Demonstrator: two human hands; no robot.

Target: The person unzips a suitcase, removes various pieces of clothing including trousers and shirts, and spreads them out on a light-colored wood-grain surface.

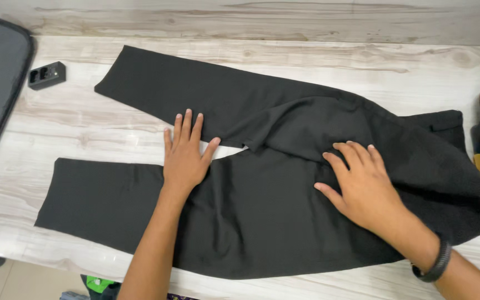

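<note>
We log black trousers [262,189] spread on the pale wood tabletop [84,128], lying under both our hands. Left hand [186,153] flat, fingers spread, at the fork between the legs; right hand [360,186] flat and splayed on the seat. A small black charger [46,75] sits well beyond the left hand.

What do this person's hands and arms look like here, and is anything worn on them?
Both arms are bare as far as the view shows, with no sleeves and no gloves. The left hand shows no ring, watch or band. The right hand shows no ring, but a dark braided wristband circles its wrist. Fingernails are short and unpainted.
</note>
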